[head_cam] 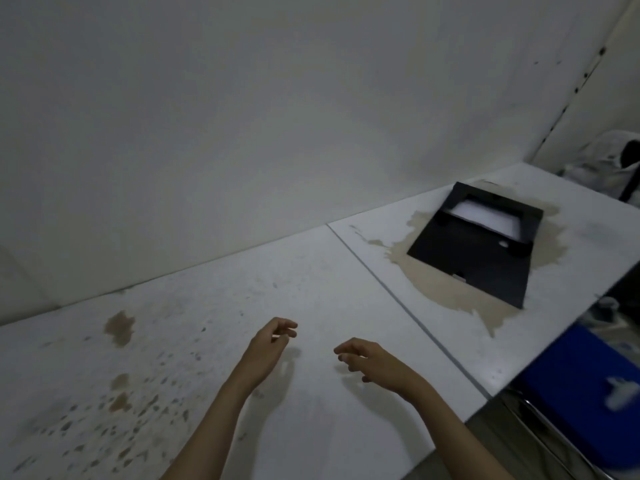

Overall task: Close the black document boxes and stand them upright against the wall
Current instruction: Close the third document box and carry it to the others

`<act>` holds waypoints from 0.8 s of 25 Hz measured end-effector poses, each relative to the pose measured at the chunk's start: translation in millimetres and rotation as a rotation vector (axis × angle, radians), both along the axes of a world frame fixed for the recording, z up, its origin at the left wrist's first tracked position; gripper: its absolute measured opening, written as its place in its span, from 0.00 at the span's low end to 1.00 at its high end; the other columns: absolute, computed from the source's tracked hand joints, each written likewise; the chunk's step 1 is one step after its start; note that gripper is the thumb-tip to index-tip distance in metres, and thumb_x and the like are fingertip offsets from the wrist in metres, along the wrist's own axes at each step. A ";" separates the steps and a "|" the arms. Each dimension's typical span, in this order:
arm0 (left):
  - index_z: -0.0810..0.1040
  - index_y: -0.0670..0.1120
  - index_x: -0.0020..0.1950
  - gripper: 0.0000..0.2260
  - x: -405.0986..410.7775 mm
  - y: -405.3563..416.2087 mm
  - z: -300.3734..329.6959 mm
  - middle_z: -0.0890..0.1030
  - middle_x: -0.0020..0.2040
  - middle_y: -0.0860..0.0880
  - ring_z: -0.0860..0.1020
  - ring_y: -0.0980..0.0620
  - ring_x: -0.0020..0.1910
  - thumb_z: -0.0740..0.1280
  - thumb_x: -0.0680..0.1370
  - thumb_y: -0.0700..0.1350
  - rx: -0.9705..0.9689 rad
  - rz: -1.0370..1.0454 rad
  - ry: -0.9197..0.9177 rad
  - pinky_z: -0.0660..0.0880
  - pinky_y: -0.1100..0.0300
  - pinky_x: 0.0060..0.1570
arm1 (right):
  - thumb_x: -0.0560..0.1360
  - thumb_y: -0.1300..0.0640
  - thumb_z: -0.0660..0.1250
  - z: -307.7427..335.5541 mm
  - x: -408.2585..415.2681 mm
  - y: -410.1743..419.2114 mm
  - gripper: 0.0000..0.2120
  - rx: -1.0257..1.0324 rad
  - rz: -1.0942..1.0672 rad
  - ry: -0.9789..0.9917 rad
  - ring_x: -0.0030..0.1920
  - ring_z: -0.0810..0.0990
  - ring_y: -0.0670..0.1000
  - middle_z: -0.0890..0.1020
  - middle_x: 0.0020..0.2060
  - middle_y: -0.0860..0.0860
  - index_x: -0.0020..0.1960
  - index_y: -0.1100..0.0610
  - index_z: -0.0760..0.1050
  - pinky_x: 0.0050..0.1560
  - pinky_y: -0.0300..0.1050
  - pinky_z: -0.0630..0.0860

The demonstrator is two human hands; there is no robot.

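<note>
Both your hands hang empty over the bare stretch of the near table: the left hand with its fingers loosely curled, the right hand beside it with fingers drooping, the two held a little apart and touching nothing.

The one black document box in view lies flat on the far table, well off to your right, past the seam between the two tabletops and close to the wall. It sits over a tan patch where the tabletop surface is worn. Its lid is open, and white paper shows inside the tray end nearest the wall. No other box can be seen from here.

Judging by its thin walls and flat flap, expect a light, fairly stiff plastic or board case, with most of the weight in the paper. The black faces look smooth, so they may slide in a light pinch. The flap will probably flex if you push only one corner, so press it shut along its free edge with a flat hand. To stand it up, grip the two long side edges, one hand each, and keep the flap held shut, or the paper may slip out as it tilts.
</note>
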State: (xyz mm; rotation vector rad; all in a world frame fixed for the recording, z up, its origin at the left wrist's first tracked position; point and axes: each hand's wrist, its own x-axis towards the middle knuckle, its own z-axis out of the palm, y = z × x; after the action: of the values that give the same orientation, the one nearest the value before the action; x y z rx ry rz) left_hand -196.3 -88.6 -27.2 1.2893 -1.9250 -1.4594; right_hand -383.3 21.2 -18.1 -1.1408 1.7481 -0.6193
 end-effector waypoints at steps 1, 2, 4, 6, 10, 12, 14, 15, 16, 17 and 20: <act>0.74 0.50 0.53 0.11 -11.9 -6.9 -3.5 0.78 0.49 0.53 0.76 0.51 0.53 0.56 0.78 0.38 0.015 -0.011 0.001 0.71 0.66 0.45 | 0.79 0.52 0.57 -4.2 -14.0 -6.7 0.10 0.019 -0.018 0.008 0.51 0.76 0.44 0.76 0.56 0.49 0.58 0.49 0.73 0.44 0.35 0.72; 0.74 0.51 0.53 0.11 -21.9 -12.9 -7.8 0.78 0.49 0.53 0.76 0.51 0.53 0.56 0.79 0.38 0.032 -0.018 -0.004 0.71 0.66 0.44 | 0.79 0.52 0.57 -8.7 -25.6 -12.5 0.10 0.031 -0.039 0.019 0.50 0.75 0.43 0.76 0.55 0.49 0.57 0.49 0.73 0.45 0.35 0.71; 0.74 0.53 0.51 0.11 -36.5 -21.8 -17.9 0.78 0.50 0.52 0.76 0.50 0.54 0.56 0.79 0.39 0.074 -0.021 -0.027 0.71 0.66 0.45 | 0.79 0.53 0.57 -19.0 -41.6 -19.8 0.09 0.057 -0.073 0.024 0.52 0.74 0.44 0.75 0.55 0.48 0.57 0.49 0.72 0.51 0.38 0.69; 0.73 0.54 0.50 0.11 -50.6 -29.4 -30.0 0.78 0.51 0.51 0.76 0.49 0.55 0.55 0.79 0.39 0.116 -0.037 -0.060 0.70 0.66 0.46 | 0.79 0.53 0.56 -32.7 -53.0 -22.8 0.12 0.092 -0.077 0.012 0.56 0.72 0.46 0.74 0.56 0.47 0.60 0.51 0.72 0.56 0.41 0.69; 0.73 0.50 0.53 0.12 -78.6 -29.6 -48.2 0.75 0.55 0.50 0.73 0.51 0.57 0.56 0.78 0.37 0.168 -0.040 -0.120 0.68 0.62 0.53 | 0.78 0.52 0.57 -55.6 -78.2 -23.9 0.15 0.139 -0.095 0.026 0.64 0.70 0.52 0.70 0.65 0.52 0.64 0.51 0.70 0.63 0.45 0.68; 0.73 0.49 0.54 0.12 -91.9 -25.4 -58.9 0.74 0.57 0.49 0.71 0.49 0.61 0.57 0.77 0.35 0.150 -0.007 -0.146 0.65 0.60 0.60 | 0.78 0.53 0.58 -67.4 -94.2 -26.4 0.17 0.149 -0.114 0.083 0.67 0.66 0.54 0.67 0.67 0.53 0.66 0.52 0.67 0.67 0.48 0.63; 0.74 0.46 0.56 0.13 -104.8 -24.1 -69.7 0.74 0.61 0.44 0.70 0.46 0.65 0.58 0.76 0.33 0.112 0.031 -0.157 0.63 0.59 0.65 | 0.78 0.53 0.59 -73.6 -109.5 -30.1 0.19 0.107 -0.124 0.171 0.71 0.61 0.55 0.65 0.69 0.53 0.68 0.52 0.66 0.70 0.47 0.57; 0.75 0.45 0.56 0.14 -111.9 -25.6 -74.0 0.74 0.63 0.42 0.69 0.45 0.67 0.59 0.76 0.32 0.102 0.053 -0.159 0.62 0.58 0.67 | 0.77 0.51 0.59 -75.3 -118.3 -31.6 0.20 0.078 -0.122 0.213 0.73 0.58 0.55 0.64 0.70 0.54 0.68 0.52 0.65 0.71 0.47 0.55; 0.75 0.44 0.57 0.14 -122.7 -27.1 -77.1 0.73 0.65 0.41 0.67 0.44 0.69 0.59 0.76 0.32 0.099 0.076 -0.160 0.60 0.56 0.69 | 0.76 0.51 0.58 -76.5 -131.3 -32.7 0.21 0.056 -0.119 0.248 0.74 0.55 0.56 0.62 0.72 0.55 0.69 0.52 0.64 0.72 0.49 0.53; 0.75 0.45 0.57 0.14 -133.3 -28.1 -79.2 0.72 0.67 0.41 0.65 0.43 0.71 0.59 0.76 0.32 0.098 0.099 -0.162 0.58 0.53 0.71 | 0.77 0.52 0.59 -76.3 -145.3 -33.2 0.22 0.049 -0.122 0.280 0.75 0.52 0.57 0.59 0.73 0.55 0.70 0.51 0.62 0.73 0.51 0.53; 0.74 0.45 0.61 0.15 -171.3 -20.5 -81.6 0.67 0.72 0.43 0.56 0.45 0.75 0.58 0.77 0.34 0.085 0.161 -0.171 0.53 0.52 0.74 | 0.77 0.55 0.59 -75.2 -200.9 -30.1 0.25 0.062 -0.124 0.373 0.76 0.44 0.57 0.50 0.76 0.55 0.72 0.48 0.57 0.73 0.58 0.51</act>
State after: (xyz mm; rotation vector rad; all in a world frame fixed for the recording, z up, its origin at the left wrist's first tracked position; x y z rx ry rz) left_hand -367.6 -109.1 -108.8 1.6150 -1.8294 -1.4034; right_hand -584.2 -9.0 -93.3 -1.1654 2.1526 -0.4396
